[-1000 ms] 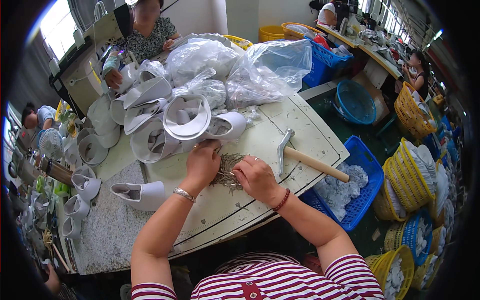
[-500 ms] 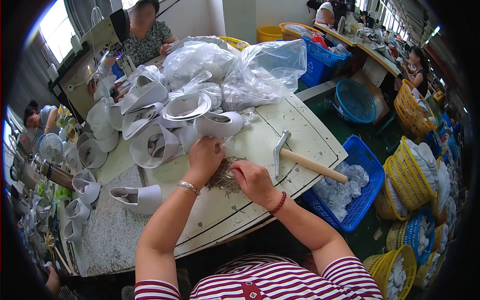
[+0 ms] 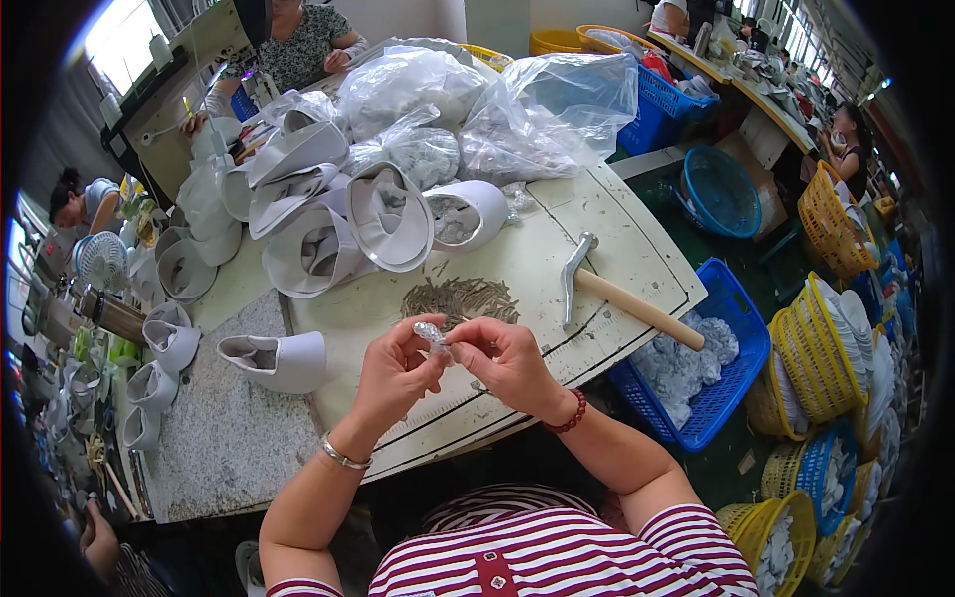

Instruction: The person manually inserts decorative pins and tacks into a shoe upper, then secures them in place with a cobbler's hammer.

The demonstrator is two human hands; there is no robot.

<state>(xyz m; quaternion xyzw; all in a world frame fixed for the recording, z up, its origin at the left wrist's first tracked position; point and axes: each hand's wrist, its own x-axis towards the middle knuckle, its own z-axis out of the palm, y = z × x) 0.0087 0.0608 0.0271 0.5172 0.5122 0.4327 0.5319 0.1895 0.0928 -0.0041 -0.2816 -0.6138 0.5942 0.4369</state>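
Note:
My left hand (image 3: 400, 370) and my right hand (image 3: 500, 360) meet in front of my body over the table. Between their fingertips they pinch a small, crinkled clear plastic packet (image 3: 432, 334); its contents are too small to make out. Just beyond my fingers lies a heap of thin, dull brown-grey slivers (image 3: 460, 298). Behind the heap, a white shoe upper (image 3: 391, 255) rests tilted with its opening toward me, beside another white upper (image 3: 487, 211). A single white shoe upper (image 3: 298, 362) sits left of my left hand.
Right of the heap lies a hammer (image 3: 637, 309) with a wooden handle over the table edge. Large clear plastic bags (image 3: 537, 124) and piled white uppers (image 3: 303, 244) fill the far side. A grey speckled slab (image 3: 234, 438) lies left; a blue basket (image 3: 731, 383) stands right.
Both hands have drawn back toward me from the heap, and the packet now shows between their fingers. The white upper behind the heap has tipped more upright. The whole view has shifted slightly.

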